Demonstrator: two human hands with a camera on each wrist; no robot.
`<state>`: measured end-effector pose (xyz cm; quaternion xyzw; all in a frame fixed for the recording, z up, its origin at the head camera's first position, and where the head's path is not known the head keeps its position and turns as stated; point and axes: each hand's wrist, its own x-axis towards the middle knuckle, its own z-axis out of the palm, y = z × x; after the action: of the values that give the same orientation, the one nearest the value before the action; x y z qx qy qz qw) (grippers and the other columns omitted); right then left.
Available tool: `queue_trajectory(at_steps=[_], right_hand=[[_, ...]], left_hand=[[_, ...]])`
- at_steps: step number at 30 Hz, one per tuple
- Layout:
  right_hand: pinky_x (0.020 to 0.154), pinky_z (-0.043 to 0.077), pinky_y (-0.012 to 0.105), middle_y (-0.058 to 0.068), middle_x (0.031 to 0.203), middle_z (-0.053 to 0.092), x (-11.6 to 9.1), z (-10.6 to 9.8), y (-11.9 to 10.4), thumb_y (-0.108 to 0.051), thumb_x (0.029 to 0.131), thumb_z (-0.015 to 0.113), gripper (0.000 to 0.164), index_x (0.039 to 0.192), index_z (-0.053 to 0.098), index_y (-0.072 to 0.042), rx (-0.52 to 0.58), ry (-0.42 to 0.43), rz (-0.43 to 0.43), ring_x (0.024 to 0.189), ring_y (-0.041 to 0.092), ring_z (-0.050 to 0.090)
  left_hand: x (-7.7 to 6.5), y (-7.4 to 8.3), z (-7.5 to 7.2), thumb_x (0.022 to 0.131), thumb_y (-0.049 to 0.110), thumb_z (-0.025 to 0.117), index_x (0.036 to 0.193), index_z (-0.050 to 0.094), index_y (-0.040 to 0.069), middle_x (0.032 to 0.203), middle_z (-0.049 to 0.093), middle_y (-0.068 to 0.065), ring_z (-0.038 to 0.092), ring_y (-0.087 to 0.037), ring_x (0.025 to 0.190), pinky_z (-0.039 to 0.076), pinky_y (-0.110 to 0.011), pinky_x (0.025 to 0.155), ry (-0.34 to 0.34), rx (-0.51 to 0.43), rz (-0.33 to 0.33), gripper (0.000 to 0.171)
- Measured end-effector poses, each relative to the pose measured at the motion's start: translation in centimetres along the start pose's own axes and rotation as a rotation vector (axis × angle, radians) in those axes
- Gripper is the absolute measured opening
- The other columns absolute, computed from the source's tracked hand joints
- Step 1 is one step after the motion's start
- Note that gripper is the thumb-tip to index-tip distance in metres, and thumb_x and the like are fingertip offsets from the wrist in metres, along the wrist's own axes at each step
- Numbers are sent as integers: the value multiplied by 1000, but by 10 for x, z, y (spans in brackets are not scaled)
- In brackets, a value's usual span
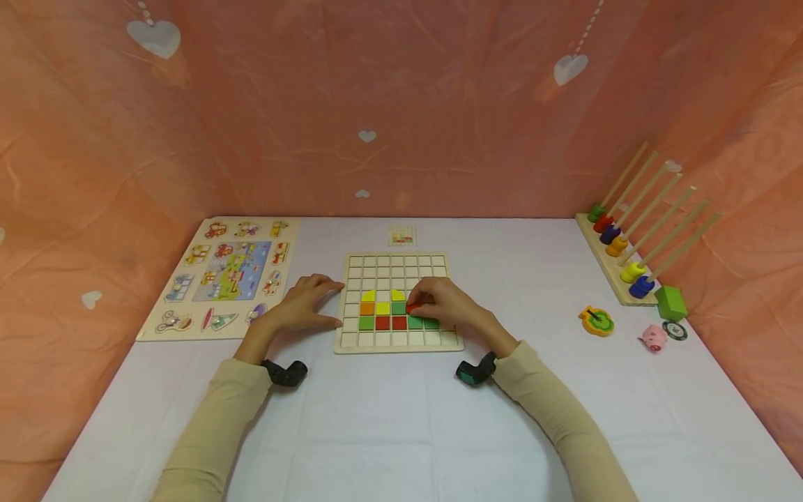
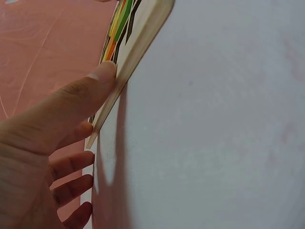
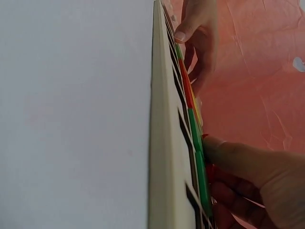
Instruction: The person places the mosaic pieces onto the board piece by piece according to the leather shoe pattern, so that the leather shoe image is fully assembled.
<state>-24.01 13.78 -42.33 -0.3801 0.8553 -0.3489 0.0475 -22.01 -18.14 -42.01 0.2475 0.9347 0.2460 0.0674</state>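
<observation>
A wooden grid board [image 1: 401, 347] lies in the middle of the white table. Coloured tiles fill part of it: green, red, orange and yellow squares, with yellow pieces [image 1: 369, 295] of another shape above. My right hand [image 1: 447, 304] pinches a red tile [image 1: 410, 307] over the right part of the pattern; the fingers partly cover it. In the right wrist view, the thumb and fingers are close to the green tiles [image 3: 202, 176]. My left hand [image 1: 302, 304] steadies the board's left edge, thumb and forefinger touching it. Its other fingers [image 2: 71, 164] are spread loosely in the left wrist view.
Behind the board lies a small pattern card [image 1: 402, 236]. A picture puzzle [image 1: 188, 279] lies at the left. To the right are a peg rack with coloured rings [image 1: 605, 265], a green block [image 1: 672, 303], a tree-shaped piece [image 1: 597, 321], a pink pig [image 1: 654, 338] and a round black-and-white piece [image 1: 675, 330].
</observation>
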Motion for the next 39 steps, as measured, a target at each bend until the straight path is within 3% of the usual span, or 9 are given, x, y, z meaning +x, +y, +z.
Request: queue_trajectory(at_steps=[10,32,39], right_hand=[[81,47,28,-4,91,64,0,-2,1,-16,83,71,7,88,72,-12,-80,-12,-27,90,12,56],[79,46,26,-1,92,63,-3,-11,-2,-12,84,70,10,92,72,-8,-92,-79,-8,88,12,54],[76,49,31,5,98,62,-13,-26,6,-6,84,67,18,102,69,-4,-31,24,27,88,17,57]], left_hand=[[-1,2,-1,75,35,77,136,46,6,135,40,-20,32,-38,124,26,-57,102,-2,-8,-5,73],[0,-1,0,75,36,76,136,47,7,135,40,-20,33,-37,123,26,-56,101,10,-7,21,73],[0,-1,0,75,36,76,136,47,7,135,40,-19,33,-38,123,26,-57,102,4,-9,16,73]])
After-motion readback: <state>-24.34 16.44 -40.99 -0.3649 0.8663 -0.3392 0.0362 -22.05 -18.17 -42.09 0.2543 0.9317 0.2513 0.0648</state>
